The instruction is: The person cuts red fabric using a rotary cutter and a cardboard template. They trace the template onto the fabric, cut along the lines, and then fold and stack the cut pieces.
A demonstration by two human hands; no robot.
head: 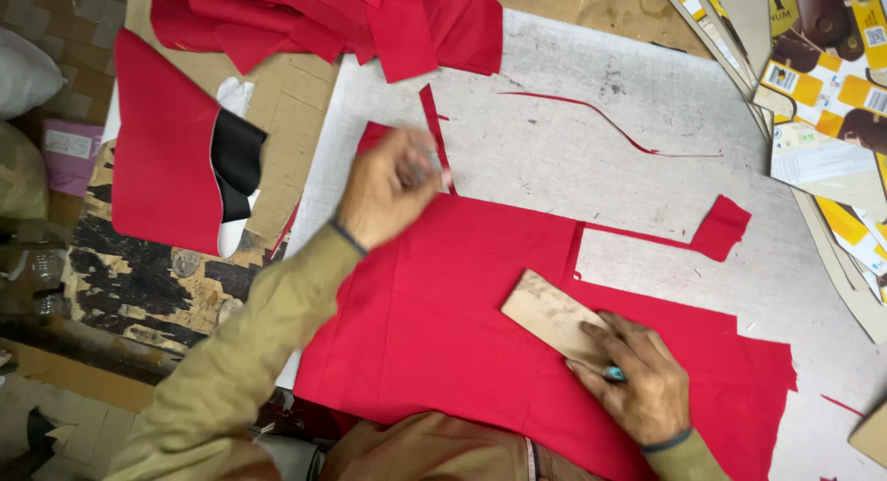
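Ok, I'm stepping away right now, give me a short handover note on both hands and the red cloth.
Left hand: blurred, at the far edge of the red cloth; I cannot tell what it holds.
Right hand: flat, pressing a small cardboard template on the cloth.
Cloth lies spread on the grey table; one stepped notch is already cut beside the template.
Cut red pieces are piled at the far side, thin offcut strip lying loose.
Most of the cloth remains uncut.
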